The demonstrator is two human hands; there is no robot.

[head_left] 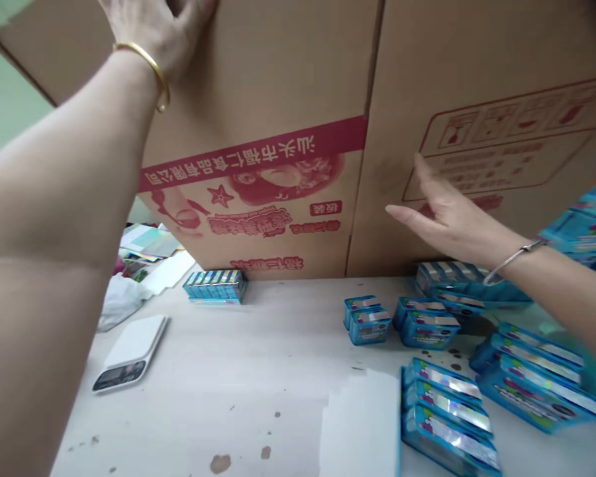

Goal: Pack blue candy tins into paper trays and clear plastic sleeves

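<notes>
A large brown cardboard box (258, 79) with red print, upside down, stands on the table and fills the upper view. At its upper left, my left hand (153, 30), with a gold bangle at the wrist, grips the box; its fingertips are cut off by the frame's top edge. My right hand (444, 209), wearing a silver bangle, is open before the box's right face, thumb and fingers apart. Whether it touches the cardboard I cannot tell. Below it stand several small blue packs (430, 324) with shiny strips.
On the white table (218, 384) lie a row of blue packs (216, 286) at the box's base, a white digital scale (132, 351) and papers (151, 242) at left. More blue packs (447, 417) stand at front right beside a white sheet (360, 424); others (591, 228) are stacked at far right.
</notes>
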